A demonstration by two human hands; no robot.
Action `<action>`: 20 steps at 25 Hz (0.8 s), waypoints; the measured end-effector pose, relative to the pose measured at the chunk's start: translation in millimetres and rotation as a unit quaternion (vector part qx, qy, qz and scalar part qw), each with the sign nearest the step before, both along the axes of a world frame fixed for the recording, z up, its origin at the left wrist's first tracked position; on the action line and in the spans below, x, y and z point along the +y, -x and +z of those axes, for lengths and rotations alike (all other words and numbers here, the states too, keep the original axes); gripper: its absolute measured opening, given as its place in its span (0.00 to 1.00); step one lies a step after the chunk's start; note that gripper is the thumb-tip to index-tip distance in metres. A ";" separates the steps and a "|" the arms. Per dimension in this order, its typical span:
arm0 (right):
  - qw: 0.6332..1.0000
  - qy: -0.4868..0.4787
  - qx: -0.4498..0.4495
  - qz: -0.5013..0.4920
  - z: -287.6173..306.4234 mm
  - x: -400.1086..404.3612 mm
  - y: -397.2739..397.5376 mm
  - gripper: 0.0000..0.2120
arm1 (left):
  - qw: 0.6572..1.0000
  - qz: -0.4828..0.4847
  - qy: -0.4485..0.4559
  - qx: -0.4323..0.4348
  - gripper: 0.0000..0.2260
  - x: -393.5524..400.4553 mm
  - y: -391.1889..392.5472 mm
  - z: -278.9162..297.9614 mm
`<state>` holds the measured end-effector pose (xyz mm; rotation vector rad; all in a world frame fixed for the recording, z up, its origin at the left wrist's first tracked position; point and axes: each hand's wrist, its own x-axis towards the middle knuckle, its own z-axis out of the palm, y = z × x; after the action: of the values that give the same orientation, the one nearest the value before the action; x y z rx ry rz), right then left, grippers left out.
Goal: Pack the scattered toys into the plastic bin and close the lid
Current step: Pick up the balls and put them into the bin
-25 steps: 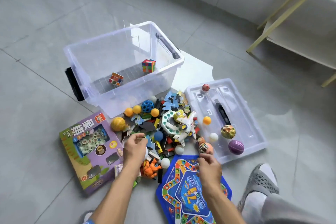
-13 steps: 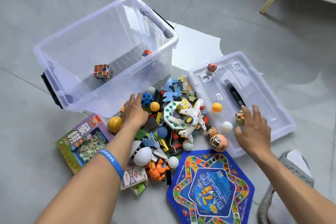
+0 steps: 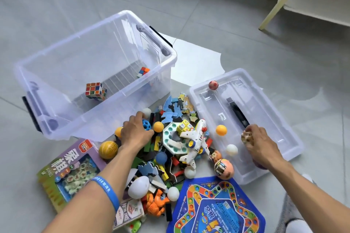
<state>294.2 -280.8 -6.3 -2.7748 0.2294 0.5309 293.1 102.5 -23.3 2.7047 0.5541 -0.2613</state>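
A: Where is the clear plastic bin point(image 3: 56, 73) with black side latches?

B: It stands open on the grey tiled floor point(image 3: 56, 15), at the upper left. Inside I see two colourful puzzle cubes, one with white edges point(image 3: 95, 91) near the front, and another point(image 3: 143, 71) at the far wall.

A: And its clear plastic lid point(image 3: 269, 111)?

B: It lies flat on the floor, to the right of the bin, with its black handle point(image 3: 239, 114) up. An orange ball point(image 3: 221, 130), a white ball point(image 3: 231, 150) and a reddish ball point(image 3: 213, 85) rest on it.

A: What do the hands do?

B: The left hand point(image 3: 136, 132) reaches into the pile of toys, fingers curled over a blue ball with holes point(image 3: 147, 124) (I cannot tell if it really grips it). The right hand point(image 3: 260, 144) is on the lid and closes its fingers around a yellowish patterned ball point(image 3: 246, 136).

A: What lies around?

B: A white toy airplane point(image 3: 195, 141) is in the pile between the hands. A purple boxed game point(image 3: 70, 168) lies at the left, and a blue board game point(image 3: 217, 206) lies in front.
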 end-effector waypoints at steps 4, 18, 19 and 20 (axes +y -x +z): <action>0.926 -0.307 -0.011 -0.221 50.0 33.4 4.0 0.13 | 0.813 0.285 0.485 -0.153 0.17 -8.0 32.4 55.6; 0.658 -0.688 0.163 -0.257 205.6 232.6 -11.5 0.22 | 0.485 0.432 0.735 -0.195 0.28 45.7 78.9 206.8; 0.665 -0.679 0.163 -0.263 197.1 217.9 -1.4 0.19 | 0.499 0.436 0.725 -0.188 0.26 36.0 86.1 200.5; 0.681 -0.660 0.166 -0.270 184.9 201.5 10.0 0.17 | 0.517 0.442 0.712 -0.175 0.24 26.4 93.1 192.1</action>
<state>284.2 -79.3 178.6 -1.0927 0.4738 0.6433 199.9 128.9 168.8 0.6205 0.9003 0.1277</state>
